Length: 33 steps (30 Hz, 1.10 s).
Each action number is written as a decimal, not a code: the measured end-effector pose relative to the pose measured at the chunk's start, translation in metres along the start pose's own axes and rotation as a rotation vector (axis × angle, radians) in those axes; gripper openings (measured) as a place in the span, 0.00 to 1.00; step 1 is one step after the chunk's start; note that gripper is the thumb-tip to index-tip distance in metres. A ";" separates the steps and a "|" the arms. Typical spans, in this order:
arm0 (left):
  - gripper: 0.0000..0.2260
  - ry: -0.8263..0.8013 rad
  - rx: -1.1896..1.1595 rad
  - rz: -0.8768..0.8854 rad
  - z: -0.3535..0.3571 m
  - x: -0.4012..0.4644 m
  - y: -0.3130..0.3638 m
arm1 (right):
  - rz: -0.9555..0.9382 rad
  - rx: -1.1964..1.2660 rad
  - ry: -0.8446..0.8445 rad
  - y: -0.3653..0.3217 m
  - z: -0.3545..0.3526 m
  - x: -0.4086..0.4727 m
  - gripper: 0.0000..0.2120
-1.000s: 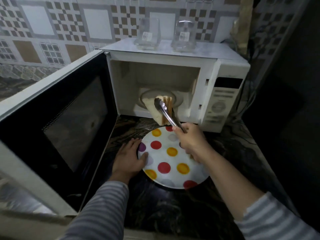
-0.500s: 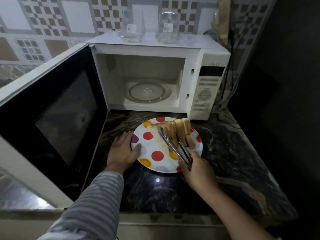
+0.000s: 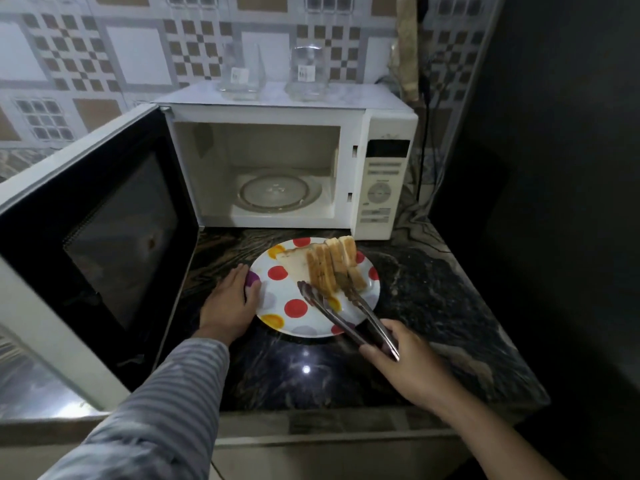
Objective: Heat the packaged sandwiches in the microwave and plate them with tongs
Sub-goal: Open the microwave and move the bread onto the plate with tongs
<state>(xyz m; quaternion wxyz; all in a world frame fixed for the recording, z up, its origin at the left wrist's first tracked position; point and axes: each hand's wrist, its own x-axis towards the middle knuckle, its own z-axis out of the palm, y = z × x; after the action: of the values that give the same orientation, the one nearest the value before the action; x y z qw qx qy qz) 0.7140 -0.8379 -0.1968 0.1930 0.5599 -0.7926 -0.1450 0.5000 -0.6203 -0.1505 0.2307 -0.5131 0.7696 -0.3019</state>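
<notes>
Nearest the camera, the right hand (image 3: pixel 405 362) curls its fingers round the handle end of the metal tongs (image 3: pixel 349 317), above the dark marbled counter (image 3: pixel 450 306). The tongs run up and to the left from that hand, out over the plate (image 3: pixel 277 292), and their two arms are spread apart at the tips. One tip lies on the bare plate just left of the sandwiches (image 3: pixel 332 268); the other reaches the near end of the sandwiches on their right side. Whether either tip presses the bread cannot be told.

The left hand (image 3: pixel 230 303), in a striped sleeve (image 3: pixel 156 410), rests on the counter with straight fingers touching the plate's left rim, the thumb lying over the edge.

The sandwiches stand on edge on the far right part of the spotted plate, beyond the right hand and well apart from the left hand, with a pale triangular slice leaning on their left.

Behind the plate the white microwave (image 3: pixel 381 188) stands with its door (image 3: pixel 97 237) swung wide to the left, and only the glass turntable (image 3: pixel 280 192) shows inside. Two clear plastic containers (image 3: pixel 273 72) sit on its top against the tiled wall (image 3: pixel 104 46).
</notes>
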 end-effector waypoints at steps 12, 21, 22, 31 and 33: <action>0.33 0.280 0.110 0.589 -0.032 -0.070 0.106 | -0.190 -0.374 -0.141 -0.022 -0.097 0.000 0.20; 0.18 0.050 0.157 0.603 -0.046 -0.092 0.125 | -0.374 -0.631 -0.317 -0.072 -0.098 0.013 0.12; 0.17 0.045 0.129 0.550 -0.047 -0.093 0.123 | -0.388 -0.644 -0.317 -0.077 -0.096 0.015 0.12; 0.15 0.065 -0.082 0.212 -0.060 -0.072 0.091 | -0.376 -0.752 -0.340 -0.140 -0.083 0.049 0.18; 0.15 0.043 -0.095 0.172 -0.059 -0.063 0.083 | -0.365 -0.769 -0.361 -0.144 -0.076 0.055 0.21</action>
<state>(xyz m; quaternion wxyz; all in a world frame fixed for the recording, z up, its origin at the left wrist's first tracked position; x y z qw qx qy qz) 0.6918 -0.7515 -0.1169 0.2480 0.4831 -0.8256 -0.1533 0.5230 -0.6957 0.0022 0.0972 -0.7328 0.6704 0.0641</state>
